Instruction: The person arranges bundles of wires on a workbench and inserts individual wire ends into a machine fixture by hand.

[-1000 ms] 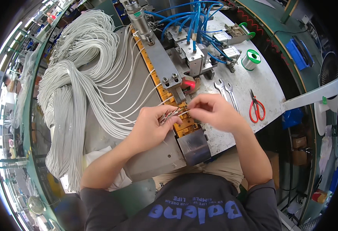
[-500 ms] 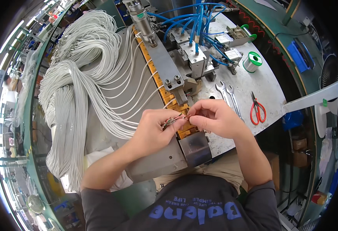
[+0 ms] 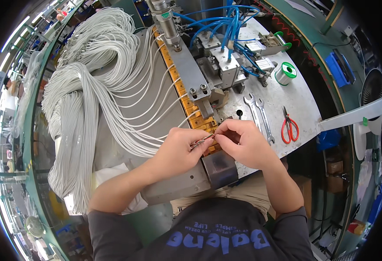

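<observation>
A small bunch of thin coloured wires point(image 3: 201, 142) is pinched in my left hand point(image 3: 176, 150), which is closed around them. My right hand point(image 3: 245, 141) is closed too, thumb and forefinger pressed together at the tips of these wires. What lies between those right fingertips is too small to make out. Both hands are over the near end of a yellow-orange slotted rail point(image 3: 186, 103). White cables point(image 3: 130, 126) run from a big bundle on the left to slots along this rail.
A metal press arm with a cylinder point(image 3: 169, 26) stands above the rail, with blue air hoses point(image 3: 232, 26) behind. Two wrenches point(image 3: 259, 114), red-handled snips point(image 3: 289, 129) and a green-ended solder spool point(image 3: 285, 73) lie on the metal plate to the right.
My hands have shifted slightly down and stay close together. The wire tip between the fingers looked reddish before and now looks greenish-yellow. The whole view has moved a little.
</observation>
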{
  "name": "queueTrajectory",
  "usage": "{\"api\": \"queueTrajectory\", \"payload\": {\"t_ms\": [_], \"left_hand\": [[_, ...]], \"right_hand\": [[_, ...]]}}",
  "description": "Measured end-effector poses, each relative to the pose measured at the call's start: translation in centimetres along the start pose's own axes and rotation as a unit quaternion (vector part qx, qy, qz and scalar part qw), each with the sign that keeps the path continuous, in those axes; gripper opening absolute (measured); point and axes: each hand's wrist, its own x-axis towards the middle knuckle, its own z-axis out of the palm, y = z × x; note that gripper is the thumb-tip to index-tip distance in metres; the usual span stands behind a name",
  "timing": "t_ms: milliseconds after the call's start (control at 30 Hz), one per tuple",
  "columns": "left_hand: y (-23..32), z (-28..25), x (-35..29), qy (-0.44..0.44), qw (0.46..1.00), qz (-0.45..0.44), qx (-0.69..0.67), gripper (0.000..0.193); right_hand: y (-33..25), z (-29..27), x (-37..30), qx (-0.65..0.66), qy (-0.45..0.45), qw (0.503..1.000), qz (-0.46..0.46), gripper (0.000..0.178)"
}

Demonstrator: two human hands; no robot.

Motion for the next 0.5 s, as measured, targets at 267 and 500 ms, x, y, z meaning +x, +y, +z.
{"api": "queueTrajectory", "payload": {"t_ms": [267,500], "left_hand": [[-0.1,0.6,-0.5,0.081,0.993,0.084,0.033,0.007],[-0.1,0.2,-0.5,-0.008,0.998,0.005,-0.066,0.006]], "right_hand": [[0.7,0.6,0.7,0.092,0.007,0.996,0.012,0.008],[0.8,-0.7,0.7,0.095,-0.084,0.992,-0.004,0.007]]}}
